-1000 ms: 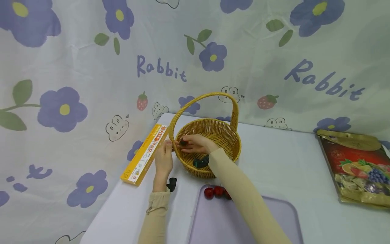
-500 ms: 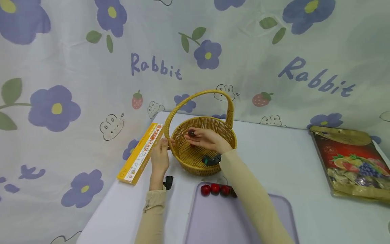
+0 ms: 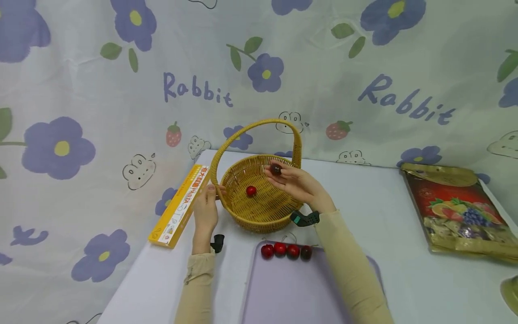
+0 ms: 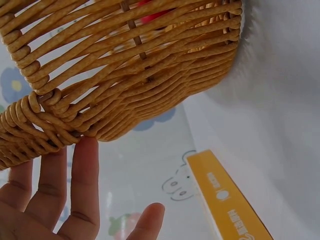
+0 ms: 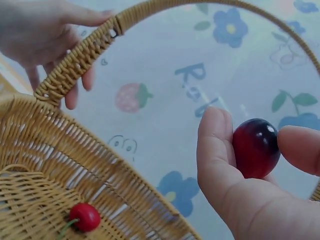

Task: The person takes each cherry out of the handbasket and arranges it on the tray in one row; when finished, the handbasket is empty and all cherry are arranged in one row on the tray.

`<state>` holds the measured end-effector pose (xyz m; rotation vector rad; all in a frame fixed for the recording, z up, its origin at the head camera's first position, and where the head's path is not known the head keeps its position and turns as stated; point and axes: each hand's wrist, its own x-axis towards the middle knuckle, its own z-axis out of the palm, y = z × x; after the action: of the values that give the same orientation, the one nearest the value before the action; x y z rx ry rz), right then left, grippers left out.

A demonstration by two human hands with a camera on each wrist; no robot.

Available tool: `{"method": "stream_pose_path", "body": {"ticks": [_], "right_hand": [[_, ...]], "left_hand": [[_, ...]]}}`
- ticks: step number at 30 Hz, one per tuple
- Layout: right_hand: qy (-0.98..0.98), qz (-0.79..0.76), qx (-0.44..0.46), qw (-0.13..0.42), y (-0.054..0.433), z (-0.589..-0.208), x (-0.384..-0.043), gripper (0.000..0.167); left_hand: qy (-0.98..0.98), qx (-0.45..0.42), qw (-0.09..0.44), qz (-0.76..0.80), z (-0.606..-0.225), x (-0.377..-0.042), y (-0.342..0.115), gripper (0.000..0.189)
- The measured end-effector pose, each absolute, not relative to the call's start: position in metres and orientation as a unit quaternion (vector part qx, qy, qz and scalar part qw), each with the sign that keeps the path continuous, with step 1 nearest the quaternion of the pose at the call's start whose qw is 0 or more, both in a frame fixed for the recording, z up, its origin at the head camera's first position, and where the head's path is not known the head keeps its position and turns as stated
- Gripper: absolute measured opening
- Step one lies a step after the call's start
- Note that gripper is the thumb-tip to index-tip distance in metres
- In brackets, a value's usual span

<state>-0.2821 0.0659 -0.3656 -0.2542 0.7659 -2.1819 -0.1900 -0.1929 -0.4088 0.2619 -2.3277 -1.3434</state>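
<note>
My right hand (image 3: 297, 182) pinches a dark red cherry (image 5: 256, 148) between thumb and fingers, above the right part of the yellow wicker basket (image 3: 263, 220). One bright red cherry (image 3: 251, 191) with a green stem lies on the basket's floor. At the basket's left side, my left hand (image 3: 206, 209) touches the base of the tall arched handle (image 3: 236, 135). Its fingers look fairly straight in the left wrist view, with the thumb (image 4: 150, 220) held apart from the wicker.
Several cherries (image 3: 279, 249) line the far edge of a pale purple tray (image 3: 291, 288) before the basket. A yellow pasta box (image 3: 180, 207) lies left of it. On the right is a red and gold food bag (image 3: 457, 207). A printed curtain (image 3: 315, 81) hangs behind.
My right hand has lifted and moved right across the basket with the dark cherry, uncovering the red cherry inside. My left hand stays at the handle's base. The head view has shifted slightly.
</note>
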Motion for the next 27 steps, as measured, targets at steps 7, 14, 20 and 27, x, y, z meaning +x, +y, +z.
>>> {"method": "stream_pose_path", "body": {"ticks": [7, 14, 20, 27], "right_hand": [[0.39, -0.844, -0.127, 0.345, 0.104, -0.377, -0.262, 0.046], [0.618, -0.726, -0.169, 0.25, 0.138, -0.39, -0.228, 0.05], [0.713, -0.64, -0.185, 0.219, 0.153, -0.392, -0.192, 0.049], [0.814, -0.546, -0.133, 0.148, 0.168, -0.416, -0.158, 0.041]], "left_hand": [[-0.842, 0.091, 0.225, -0.482, -0.408, -0.19, -0.193, 0.07], [-0.843, 0.087, 0.223, -0.481, -0.405, -0.192, -0.195, 0.068], [-0.84, 0.091, 0.22, -0.487, -0.405, -0.193, -0.198, 0.071], [-0.84, 0.097, 0.209, -0.492, -0.408, -0.192, -0.193, 0.07]]}}
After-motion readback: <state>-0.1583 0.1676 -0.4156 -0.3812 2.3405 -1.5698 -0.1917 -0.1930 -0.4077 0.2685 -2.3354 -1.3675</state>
